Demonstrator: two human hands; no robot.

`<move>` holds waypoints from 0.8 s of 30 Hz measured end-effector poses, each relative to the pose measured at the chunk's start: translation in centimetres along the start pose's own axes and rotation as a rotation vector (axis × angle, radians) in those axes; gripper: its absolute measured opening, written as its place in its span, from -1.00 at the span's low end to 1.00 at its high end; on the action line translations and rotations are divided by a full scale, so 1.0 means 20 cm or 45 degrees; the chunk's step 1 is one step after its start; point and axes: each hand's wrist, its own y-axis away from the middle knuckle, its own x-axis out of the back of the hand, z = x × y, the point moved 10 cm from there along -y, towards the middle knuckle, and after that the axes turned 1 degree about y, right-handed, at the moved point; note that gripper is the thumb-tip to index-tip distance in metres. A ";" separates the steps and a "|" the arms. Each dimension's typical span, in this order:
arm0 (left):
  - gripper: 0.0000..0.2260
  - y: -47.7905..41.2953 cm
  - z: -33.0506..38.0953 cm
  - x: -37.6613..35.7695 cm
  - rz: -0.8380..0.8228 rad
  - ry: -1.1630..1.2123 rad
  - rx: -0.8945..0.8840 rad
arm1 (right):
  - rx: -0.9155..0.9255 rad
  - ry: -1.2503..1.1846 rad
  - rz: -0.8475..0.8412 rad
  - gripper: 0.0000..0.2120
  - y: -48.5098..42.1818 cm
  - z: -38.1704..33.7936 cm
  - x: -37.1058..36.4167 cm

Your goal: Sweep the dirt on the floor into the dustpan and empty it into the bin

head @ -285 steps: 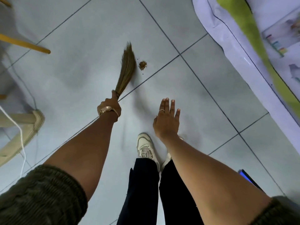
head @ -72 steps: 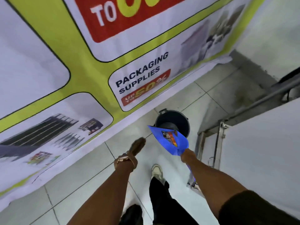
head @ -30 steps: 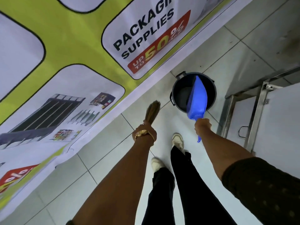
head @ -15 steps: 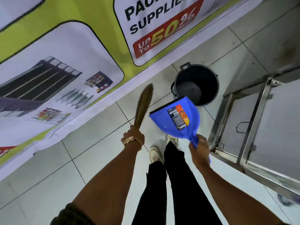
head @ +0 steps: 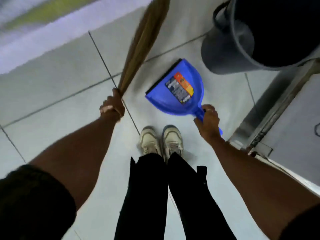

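Note:
My right hand [head: 207, 121] grips the handle of a blue dustpan [head: 176, 89] with a bright label inside it. The pan is low over the grey tiled floor, its black lip pointing up-left, and I see no dirt in it. My left hand [head: 112, 107] is closed on the base of a straw hand broom [head: 143, 40], whose bristles point up and away. A dark grey bin [head: 225, 49] stands at the top right, just beyond the dustpan; its inside is dark.
A metal-framed panel [head: 270, 110] runs along the right, close to my right arm. A printed banner's pale edge [head: 43, 42] lies across the floor at the top left. My two white shoes [head: 161, 141] stand together just below the dustpan.
The dustpan was tipped over the bin a second ago; it has since come out, turned face up and dropped low beside the bin. The view has tilted down and moved closer.

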 end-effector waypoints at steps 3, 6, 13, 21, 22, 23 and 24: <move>-0.32 -0.13 0.00 -0.09 0.067 0.047 0.039 | 0.017 -0.017 0.000 -0.58 -0.16 0.00 -0.13; -0.25 -0.13 -0.02 -0.09 0.148 0.080 0.128 | -0.052 -0.002 -0.004 -0.61 -0.22 0.00 -0.19; -0.17 0.02 0.13 -0.13 0.005 0.082 -0.066 | -0.321 0.298 -0.158 -0.46 -0.14 0.03 -0.25; -0.21 0.42 0.36 0.11 0.093 0.002 -0.271 | 0.052 0.423 -0.101 -0.41 0.05 -0.46 0.07; -0.22 0.52 0.39 0.22 0.134 -0.058 -0.296 | 0.108 0.418 -0.061 -0.44 0.12 -0.58 0.19; -0.24 0.61 0.42 0.33 0.166 -0.100 -0.322 | 0.140 0.396 -0.037 -0.46 0.19 -0.69 0.30; -0.24 0.70 0.44 0.44 0.219 -0.110 -0.349 | 0.181 0.380 0.016 -0.48 0.25 -0.80 0.40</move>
